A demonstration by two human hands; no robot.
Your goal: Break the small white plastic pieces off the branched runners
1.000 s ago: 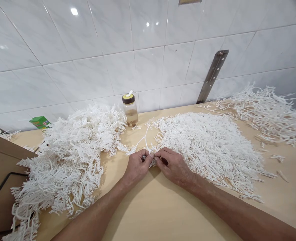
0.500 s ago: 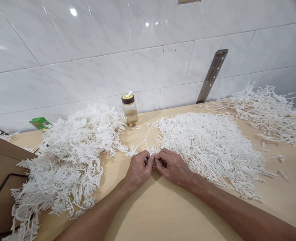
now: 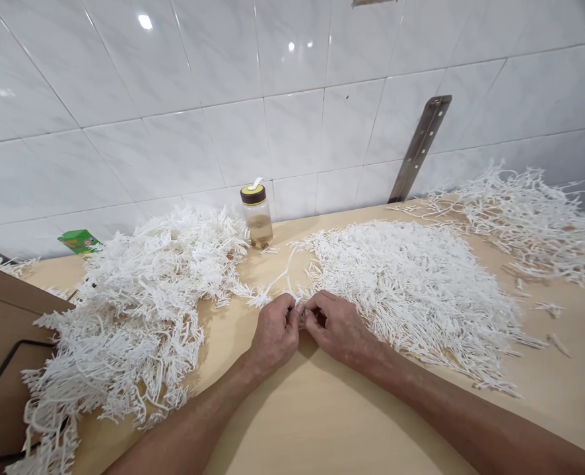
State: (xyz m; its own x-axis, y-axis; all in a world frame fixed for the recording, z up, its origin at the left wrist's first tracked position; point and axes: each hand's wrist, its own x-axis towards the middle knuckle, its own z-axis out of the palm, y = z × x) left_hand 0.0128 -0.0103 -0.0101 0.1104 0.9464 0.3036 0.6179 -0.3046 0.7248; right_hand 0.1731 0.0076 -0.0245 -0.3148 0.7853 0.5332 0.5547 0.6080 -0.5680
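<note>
Near the middle of the table, my left hand [image 3: 276, 330] is closed on a thin white branched piece [image 3: 287, 269], which extends from the fingers toward the bottle. Beside it, my right hand [image 3: 336, 324] is pinched at the same spot, its fingertips almost touching the left ones; what it grips is too small to make out. A dense heap of short white pieces [image 3: 411, 284] spreads right behind my right hand. To the left of my left hand lies a taller tangled pile of white branched pieces [image 3: 148, 297].
A clear bottle [image 3: 259, 224] with a dark-rimmed yellow lid stands by the tiled wall. A green box [image 3: 78, 241] is behind the left pile, a brown box [image 3: 5, 356] at far left. More white strands [image 3: 535, 221] lie back right; a metal bracket [image 3: 420, 150] leans there.
Both hands stay close together, with small shifts of the fingers. The white branched piece has moved slightly to the left at its fork.
</note>
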